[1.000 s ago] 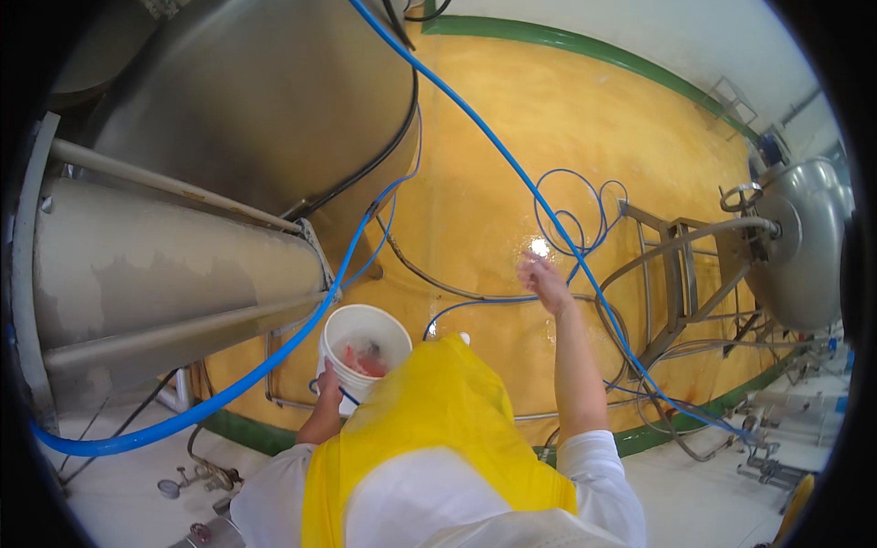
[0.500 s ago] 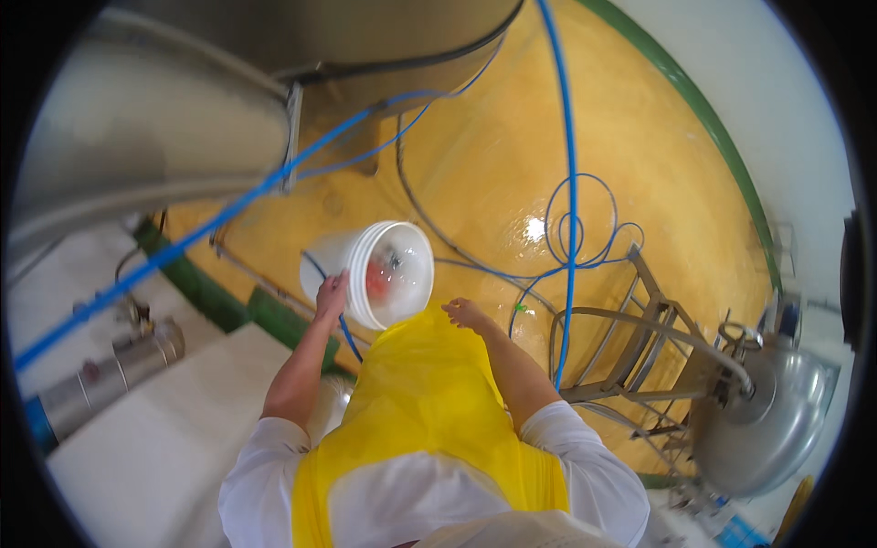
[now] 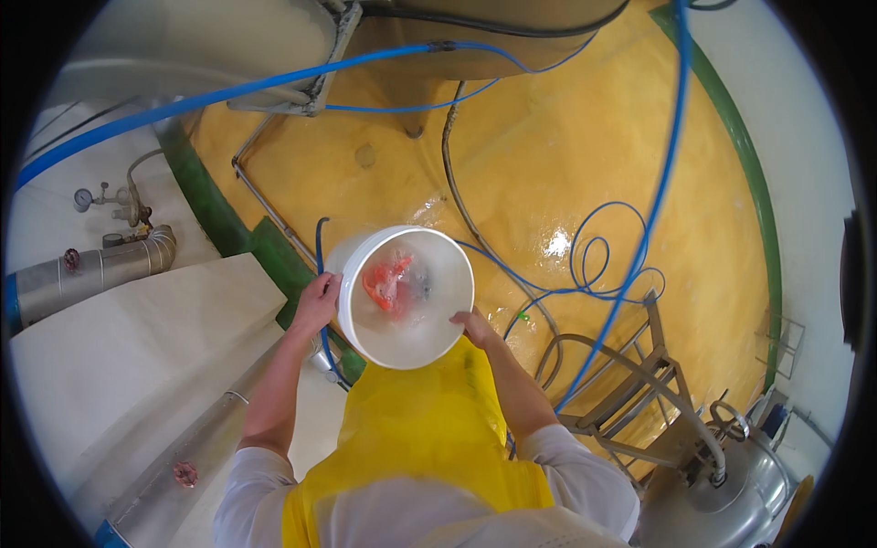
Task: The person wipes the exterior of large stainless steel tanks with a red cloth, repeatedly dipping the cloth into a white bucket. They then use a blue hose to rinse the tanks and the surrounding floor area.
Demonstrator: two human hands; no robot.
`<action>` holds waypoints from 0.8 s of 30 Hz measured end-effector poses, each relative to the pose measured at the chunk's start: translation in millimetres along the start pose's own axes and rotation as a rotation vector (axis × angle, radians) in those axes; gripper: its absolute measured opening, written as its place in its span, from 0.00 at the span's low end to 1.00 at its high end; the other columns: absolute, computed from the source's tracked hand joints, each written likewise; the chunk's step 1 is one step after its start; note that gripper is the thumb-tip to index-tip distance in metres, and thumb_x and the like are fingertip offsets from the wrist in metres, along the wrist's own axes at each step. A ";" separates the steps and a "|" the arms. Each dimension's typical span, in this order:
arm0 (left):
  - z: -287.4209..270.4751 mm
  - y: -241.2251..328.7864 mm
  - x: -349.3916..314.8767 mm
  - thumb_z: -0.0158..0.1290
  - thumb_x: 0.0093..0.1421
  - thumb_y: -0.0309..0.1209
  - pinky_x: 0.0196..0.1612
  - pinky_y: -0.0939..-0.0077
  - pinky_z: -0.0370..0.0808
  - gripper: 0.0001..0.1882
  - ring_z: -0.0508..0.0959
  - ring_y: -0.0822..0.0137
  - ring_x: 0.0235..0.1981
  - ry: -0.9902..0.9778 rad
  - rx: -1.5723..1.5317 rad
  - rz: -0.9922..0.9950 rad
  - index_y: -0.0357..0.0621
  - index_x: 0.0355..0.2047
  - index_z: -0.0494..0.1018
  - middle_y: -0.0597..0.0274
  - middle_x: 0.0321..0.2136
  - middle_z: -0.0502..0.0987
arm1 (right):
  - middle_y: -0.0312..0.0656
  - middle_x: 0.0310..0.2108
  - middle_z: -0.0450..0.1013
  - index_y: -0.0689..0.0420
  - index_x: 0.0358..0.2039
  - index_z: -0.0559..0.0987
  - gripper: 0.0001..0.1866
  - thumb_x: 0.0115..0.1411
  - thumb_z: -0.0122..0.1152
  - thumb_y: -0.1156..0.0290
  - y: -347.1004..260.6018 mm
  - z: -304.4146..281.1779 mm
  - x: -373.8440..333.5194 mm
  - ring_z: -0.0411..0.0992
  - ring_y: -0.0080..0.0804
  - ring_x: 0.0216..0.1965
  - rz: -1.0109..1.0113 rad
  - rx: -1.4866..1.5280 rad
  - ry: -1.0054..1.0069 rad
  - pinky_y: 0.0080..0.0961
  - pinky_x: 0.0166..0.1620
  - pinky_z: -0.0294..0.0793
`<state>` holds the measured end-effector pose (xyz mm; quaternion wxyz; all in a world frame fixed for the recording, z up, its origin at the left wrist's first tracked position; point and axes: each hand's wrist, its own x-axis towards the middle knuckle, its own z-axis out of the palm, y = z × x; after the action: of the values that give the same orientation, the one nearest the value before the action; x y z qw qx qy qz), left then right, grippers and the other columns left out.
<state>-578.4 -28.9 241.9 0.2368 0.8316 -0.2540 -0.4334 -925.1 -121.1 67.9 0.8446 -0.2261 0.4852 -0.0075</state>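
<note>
A white bucket (image 3: 359, 321) is held up in front of my yellow apron (image 3: 420, 402), its mouth tilted toward me. Inside it lie a bright red-orange item (image 3: 387, 282) and something dark, both blurred by cloudy liquid. My left hand (image 3: 316, 303) grips the bucket's left side near the rim. A dark blue hose (image 3: 321, 247) runs beside that hand; I cannot tell whether the fingers touch it. On the right side my right hand (image 3: 475, 327) is closed on the rim, thumb over the edge and other fingers hidden behind.
Wet yellow floor (image 3: 521, 164) spreads ahead, with a coiled blue hose (image 3: 607, 283) and a grey hose (image 3: 449, 155) across it. Steel tanks (image 3: 228, 36) stand at the far left. A metal frame (image 3: 630, 384) and steel vessel (image 3: 722, 502) are at right, pipes (image 3: 119, 274) at left.
The bucket has come up closer to me and tipped toward me. My right hand, free before, has taken its rim. My left hand has moved slightly down along with the bucket.
</note>
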 end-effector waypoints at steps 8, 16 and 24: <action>23.4 -46.5 57.4 0.40 0.72 0.41 0.44 0.63 0.73 0.18 0.78 0.51 0.38 -0.048 0.041 0.166 0.42 0.52 0.69 0.47 0.34 0.79 | 0.46 0.45 0.74 0.61 0.55 0.69 0.27 0.51 0.54 0.75 -15.1 29.1 -63.7 0.76 0.42 0.42 -0.046 -0.044 0.307 0.39 0.43 0.79; 6.9 -113.2 69.0 0.37 0.72 0.43 0.40 0.61 0.75 0.25 0.80 0.54 0.31 0.195 0.056 -0.067 0.48 0.65 0.58 0.50 0.28 0.78 | 0.54 0.43 0.72 0.66 0.51 0.68 0.23 0.55 0.49 0.71 -10.5 -50.6 39.2 0.76 0.50 0.42 -0.051 0.374 0.473 0.48 0.47 0.81; 13.0 -200.9 49.8 0.41 0.71 0.47 0.20 0.78 0.62 0.22 0.65 0.76 0.17 0.396 -0.290 -0.276 0.40 0.36 0.72 0.69 0.16 0.64 | 0.48 0.44 0.72 0.59 0.46 0.71 0.15 0.59 0.44 0.70 -18.3 -182.4 225.7 0.72 0.48 0.45 -0.285 0.790 0.725 0.42 0.41 0.81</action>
<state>-521.0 90.1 81.9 0.3370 0.8843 -0.0224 -0.3224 -952.1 -258.3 -187.1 0.6346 0.0613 0.6699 -0.3805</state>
